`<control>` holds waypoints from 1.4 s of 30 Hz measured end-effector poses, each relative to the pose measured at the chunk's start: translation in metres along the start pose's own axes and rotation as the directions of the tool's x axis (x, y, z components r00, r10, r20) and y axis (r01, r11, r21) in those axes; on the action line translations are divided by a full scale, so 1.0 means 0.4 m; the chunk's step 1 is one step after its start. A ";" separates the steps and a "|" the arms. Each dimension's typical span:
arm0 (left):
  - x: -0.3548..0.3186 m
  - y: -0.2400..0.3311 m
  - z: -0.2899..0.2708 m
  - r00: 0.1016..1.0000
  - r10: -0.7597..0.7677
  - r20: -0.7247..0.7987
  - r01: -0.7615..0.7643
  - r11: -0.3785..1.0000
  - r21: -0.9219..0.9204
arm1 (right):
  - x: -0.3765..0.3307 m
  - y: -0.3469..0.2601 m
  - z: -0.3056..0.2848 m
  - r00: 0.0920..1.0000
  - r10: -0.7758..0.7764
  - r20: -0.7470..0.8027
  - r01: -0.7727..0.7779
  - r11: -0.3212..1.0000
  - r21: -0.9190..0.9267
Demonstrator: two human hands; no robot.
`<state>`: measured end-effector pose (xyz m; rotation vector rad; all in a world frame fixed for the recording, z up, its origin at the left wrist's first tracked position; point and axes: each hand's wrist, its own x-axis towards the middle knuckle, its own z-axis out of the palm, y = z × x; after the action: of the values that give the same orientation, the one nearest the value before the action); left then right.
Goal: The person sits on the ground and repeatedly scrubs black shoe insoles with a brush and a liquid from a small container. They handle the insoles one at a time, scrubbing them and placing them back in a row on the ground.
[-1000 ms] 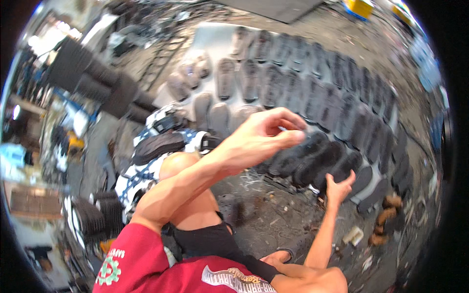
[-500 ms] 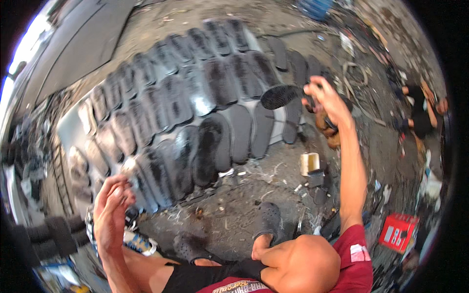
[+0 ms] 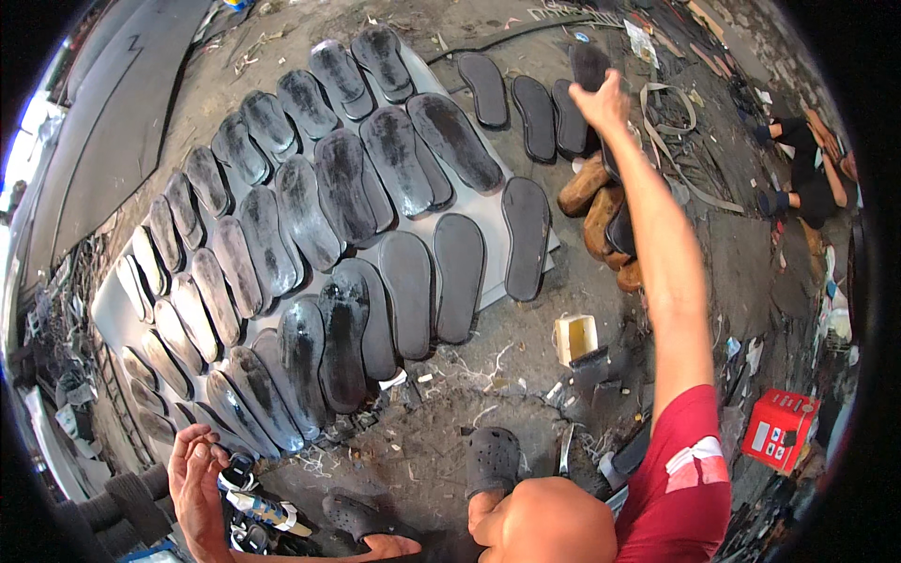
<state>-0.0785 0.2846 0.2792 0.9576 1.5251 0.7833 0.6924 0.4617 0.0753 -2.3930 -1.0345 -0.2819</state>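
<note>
At the far right, my right hand (image 3: 603, 105) reaches out with thumb and fingers around the lower end of a dark shoe sole (image 3: 589, 62). My left hand (image 3: 194, 469) is raised at the lower left, its fingers loosely curled and apart, holding nothing. Rows of dark soles (image 3: 460, 278), many with shiny or smeared black faces, lie on a grey sheet (image 3: 494, 293) on the ground. Beyond the sheet's right edge more soles (image 3: 534, 118) lie side by side. Brown wooden shoe lasts (image 3: 584, 185) are piled beside my right forearm, which partly hides them.
A small yellowish open box (image 3: 576, 339) stands near my feet. Strapped footwear (image 3: 266, 511) lies beside my left arm. To the right are a red box (image 3: 781, 432), a loose strap (image 3: 668, 174) and a seated person (image 3: 803, 169). Large dark sheets (image 3: 103, 122) lie at the far left.
My right hand has moved farther away with the sole, which pointed left over the sheet and now points away from me. My left hand has lowered slightly. The view has shifted.
</note>
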 end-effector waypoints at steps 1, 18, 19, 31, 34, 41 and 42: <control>0.004 -0.003 -0.001 1.000 -0.009 -0.009 0.009 1.000 -0.004 | -0.033 0.021 0.038 0.999 0.004 0.053 -0.001 0.998 -0.060; -0.067 0.025 -0.036 0.986 0.094 0.137 -0.102 0.994 0.050 | -0.828 -0.405 -0.160 0.859 -0.355 0.368 0.153 0.865 0.477; -0.080 0.020 -0.055 0.985 0.083 0.150 -0.089 0.996 0.032 | -0.941 -0.465 -0.195 0.843 -0.352 0.407 0.075 0.825 0.560; -0.213 0.034 -0.190 0.955 0.205 0.213 -0.175 0.973 -0.152 | -1.402 -0.661 -0.201 0.708 -0.421 0.567 0.015 0.811 0.584; -0.224 0.033 -0.211 0.947 0.242 0.211 -0.208 0.963 -0.173 | -1.384 -0.668 -0.215 0.729 -0.411 0.547 0.034 0.820 0.571; -0.223 0.027 -0.219 0.941 0.287 0.178 -0.252 0.948 -0.196 | -1.243 -0.629 -0.244 0.712 -0.269 0.649 -0.120 0.864 0.489; -0.219 0.027 -0.215 0.941 0.285 0.183 -0.250 0.949 -0.189 | -1.196 -0.625 -0.258 0.690 -0.235 0.685 -0.172 0.866 0.470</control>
<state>-0.1568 0.2131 0.3421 1.1013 1.1434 0.9542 0.1834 0.2547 0.0747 -1.9767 -1.2724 0.9256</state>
